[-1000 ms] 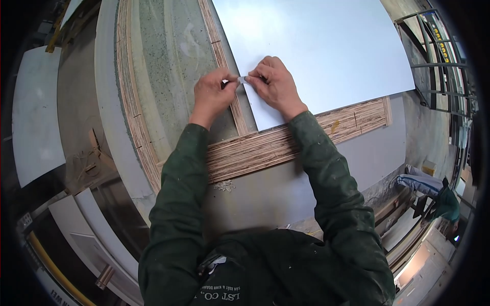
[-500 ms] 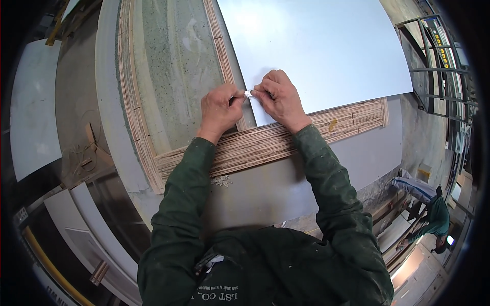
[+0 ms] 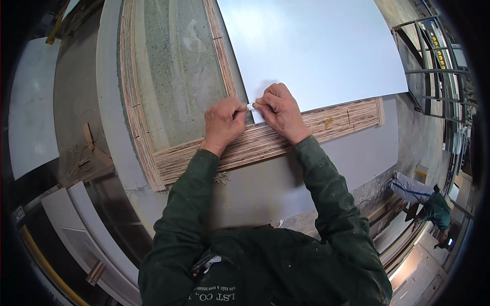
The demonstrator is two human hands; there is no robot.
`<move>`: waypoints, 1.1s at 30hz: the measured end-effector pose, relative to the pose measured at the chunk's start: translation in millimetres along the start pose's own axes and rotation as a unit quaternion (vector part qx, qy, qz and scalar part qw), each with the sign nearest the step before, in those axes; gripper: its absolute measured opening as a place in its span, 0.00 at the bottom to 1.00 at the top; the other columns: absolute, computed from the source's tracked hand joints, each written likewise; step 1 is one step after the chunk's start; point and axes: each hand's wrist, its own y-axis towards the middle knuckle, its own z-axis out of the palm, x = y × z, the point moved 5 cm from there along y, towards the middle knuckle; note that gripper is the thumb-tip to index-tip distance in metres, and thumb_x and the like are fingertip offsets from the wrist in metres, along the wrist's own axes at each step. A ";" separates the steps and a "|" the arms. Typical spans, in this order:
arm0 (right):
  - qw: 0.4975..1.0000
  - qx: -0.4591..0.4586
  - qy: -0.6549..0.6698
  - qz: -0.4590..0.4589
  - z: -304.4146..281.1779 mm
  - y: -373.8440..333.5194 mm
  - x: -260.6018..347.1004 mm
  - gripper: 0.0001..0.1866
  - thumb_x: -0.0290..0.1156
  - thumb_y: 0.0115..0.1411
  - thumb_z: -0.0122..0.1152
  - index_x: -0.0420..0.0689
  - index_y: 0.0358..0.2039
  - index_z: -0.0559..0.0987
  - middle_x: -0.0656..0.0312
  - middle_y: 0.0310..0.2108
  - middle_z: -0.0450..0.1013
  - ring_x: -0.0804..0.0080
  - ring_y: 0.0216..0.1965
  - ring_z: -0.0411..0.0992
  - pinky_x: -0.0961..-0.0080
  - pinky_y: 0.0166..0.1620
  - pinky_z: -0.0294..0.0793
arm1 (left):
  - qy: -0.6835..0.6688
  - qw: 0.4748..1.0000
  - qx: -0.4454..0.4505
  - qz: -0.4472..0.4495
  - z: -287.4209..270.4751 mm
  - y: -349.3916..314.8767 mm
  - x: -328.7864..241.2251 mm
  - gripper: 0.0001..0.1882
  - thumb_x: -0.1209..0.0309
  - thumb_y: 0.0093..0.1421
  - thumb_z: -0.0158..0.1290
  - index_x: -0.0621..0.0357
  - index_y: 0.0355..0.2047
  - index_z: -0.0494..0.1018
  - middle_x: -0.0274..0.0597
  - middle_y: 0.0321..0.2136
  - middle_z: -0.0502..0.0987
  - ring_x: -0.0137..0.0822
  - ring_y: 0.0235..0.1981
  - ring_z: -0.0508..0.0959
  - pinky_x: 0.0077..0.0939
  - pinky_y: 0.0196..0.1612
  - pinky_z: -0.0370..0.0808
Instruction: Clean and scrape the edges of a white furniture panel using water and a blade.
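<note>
Between my two hands is a small white strip (image 3: 250, 106), at the left edge of a large white panel (image 3: 316, 51), near its close corner. My left hand (image 3: 223, 120) pinches one end, its fingers curled above the wooden frame. Thumb and finger of my right hand (image 3: 280, 113) close on the other end, over the panel's near corner. Whether the strip is loose or joined to the panel cannot be made out. Below both wrists runs the frame's near rail, a wide band of striped wood strips (image 3: 245, 144).
Grey speckled sheeting (image 3: 173, 76) shows inside the frame's left part. Small crumbs (image 3: 222, 177) lie by the near rail. A white door-like panel (image 3: 87, 229) leans at lower left. Metal racking (image 3: 434, 71) stands far right; a co-worker in green (image 3: 436, 211) bends at lower right.
Both hands have come slightly nearer to me along the panel's left edge, still pinching the white strip. At lower right the co-worker has shifted a little.
</note>
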 end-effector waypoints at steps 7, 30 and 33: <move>1.000 0.009 0.010 0.004 -4.5 -14.3 8.8 0.07 0.25 0.57 0.72 0.40 0.31 0.80 0.59 0.32 0.71 0.59 0.37 0.70 0.66 0.38 0.72 | -0.002 1.000 0.002 0.007 0.0 -18.0 -6.9 0.05 0.75 0.53 0.66 0.55 0.28 0.79 0.42 0.26 0.79 0.47 0.28 0.81 0.37 0.32 0.77; 0.694 -0.155 0.531 0.461 82.3 -222.1 219.0 0.14 0.21 0.66 0.65 0.38 0.52 0.79 0.64 0.34 0.79 0.78 0.32 0.76 0.78 0.38 0.77 | -0.290 0.924 0.224 -0.110 -162.1 -190.0 -3.4 0.10 0.74 0.61 0.63 0.65 0.41 0.84 0.38 0.32 0.84 0.26 0.32 0.80 0.22 0.37 0.76; 0.652 -0.214 0.581 0.438 111.5 -246.8 249.4 0.13 0.23 0.68 0.62 0.39 0.53 0.78 0.64 0.35 0.78 0.78 0.33 0.76 0.77 0.40 0.77 | -0.351 0.904 0.176 -0.170 -203.5 -219.0 35.2 0.10 0.75 0.61 0.63 0.66 0.42 0.83 0.40 0.32 0.84 0.27 0.30 0.80 0.21 0.36 0.76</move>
